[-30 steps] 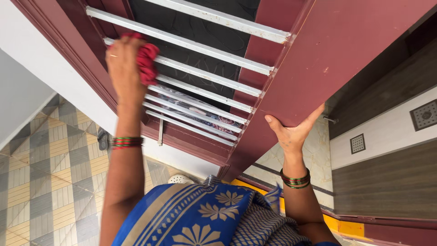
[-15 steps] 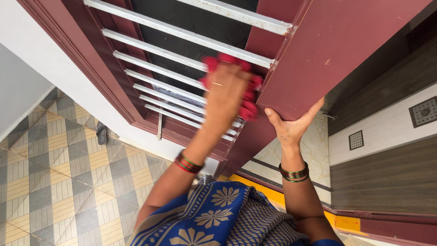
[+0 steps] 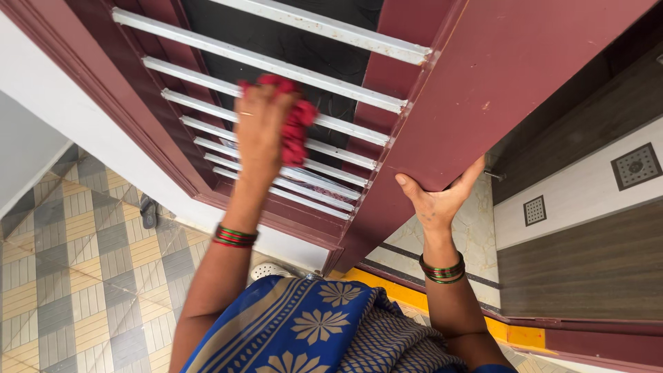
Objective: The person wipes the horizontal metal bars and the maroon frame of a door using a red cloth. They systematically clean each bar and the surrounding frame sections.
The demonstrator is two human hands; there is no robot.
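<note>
**Cloth swings back left along the window bars**

The left hand point(image 3: 259, 131), clamped on a red cloth point(image 3: 295, 124), has slid left from beside the maroon shutter point(image 3: 497, 90) to mid-span of the white bars point(image 3: 276, 65), pressing there. The right hand point(image 3: 435, 197) still grips the shutter's lower edge, so wiping looks mid-pass.
</note>
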